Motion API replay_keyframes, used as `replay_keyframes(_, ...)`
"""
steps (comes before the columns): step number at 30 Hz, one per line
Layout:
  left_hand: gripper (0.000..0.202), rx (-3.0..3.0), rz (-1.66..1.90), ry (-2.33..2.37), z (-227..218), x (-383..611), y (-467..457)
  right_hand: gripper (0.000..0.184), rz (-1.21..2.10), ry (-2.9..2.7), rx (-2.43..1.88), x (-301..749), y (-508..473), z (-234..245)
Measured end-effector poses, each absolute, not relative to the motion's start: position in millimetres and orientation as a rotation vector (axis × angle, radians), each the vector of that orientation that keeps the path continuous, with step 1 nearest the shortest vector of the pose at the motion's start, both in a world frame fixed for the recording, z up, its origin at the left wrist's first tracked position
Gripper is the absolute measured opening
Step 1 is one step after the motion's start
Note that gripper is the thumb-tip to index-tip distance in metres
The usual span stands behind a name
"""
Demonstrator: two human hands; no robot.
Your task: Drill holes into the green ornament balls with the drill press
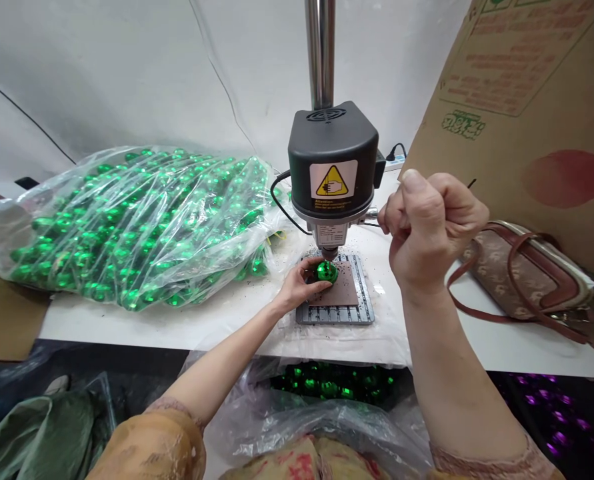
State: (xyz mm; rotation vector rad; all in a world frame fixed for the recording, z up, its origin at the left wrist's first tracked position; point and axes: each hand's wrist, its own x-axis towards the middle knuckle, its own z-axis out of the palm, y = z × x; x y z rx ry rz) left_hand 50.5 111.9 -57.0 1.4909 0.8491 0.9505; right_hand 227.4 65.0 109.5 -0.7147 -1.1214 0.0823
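My left hand (pixel 304 285) holds a shiny green faceted ball (pixel 327 271) between thumb and fingers. The ball sits on a brown square board (pixel 344 293) right under the chuck (pixel 329 253) of a black bench drill press (pixel 334 160). Whether the bit touches the ball I cannot tell. Beside the machine's right side, my right hand (pixel 429 230) is closed in a fist around the feed handle, most of which the fingers hide. Under the board lies the slotted grey metal base (pixel 367 310), strewn with dark crumbs.
A large clear plastic bag (pixel 141 227) full of green balls lies on the white table (pixel 127 330) to the left. At the right are a brown handbag (pixel 527 273) and a tall cardboard box (pixel 537 113). More green balls (pixel 329 387) sit in plastic below the table edge.
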Motion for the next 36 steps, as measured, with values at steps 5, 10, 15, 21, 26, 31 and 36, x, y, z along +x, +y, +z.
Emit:
replay_keyframes(5, 0.060, 1.669, 0.943, 0.913, -55.2, 54.5, 108.7, 0.051, 0.109, -1.107, -0.703, 227.1, 64.7, 109.1)
replay_keyframes(10, 0.057, 1.752, 0.967, 0.934, -55.8, 60.7, 100.3, 0.051, 0.156, -1.108, -0.657, 227.3, 64.4, 109.5)
replay_keyframes(15, 0.058, 1.570, 0.971, 0.897, -57.6, 65.6, 91.8, 0.051, 0.169, -1.111, -0.646, 228.0, 63.4, 110.3)
replay_keyframes(21, 0.059, 1.555, 0.970, 0.871, -61.8, 64.4, 93.4, 0.050, 0.177, -1.095, -0.516, 225.2, 61.8, 102.8)
replay_keyframes(26, 0.060, 1.595, 0.973, 0.876, -66.9, 62.9, 95.7, 0.051, 0.125, -1.060, -0.469, 221.8, 61.0, 93.4)
replay_keyframes(31, 0.060, 1.589, 0.968, 0.863, -67.2, 62.4, 94.8, 0.051, 0.088, -1.048, -0.442, 221.6, 62.5, 84.0)
replay_keyframes(36, 0.060, 1.566, 0.972, 0.863, -65.8, 62.7, 93.4, 0.052, 0.025, -1.040, -0.457, 222.3, 63.5, 73.6)
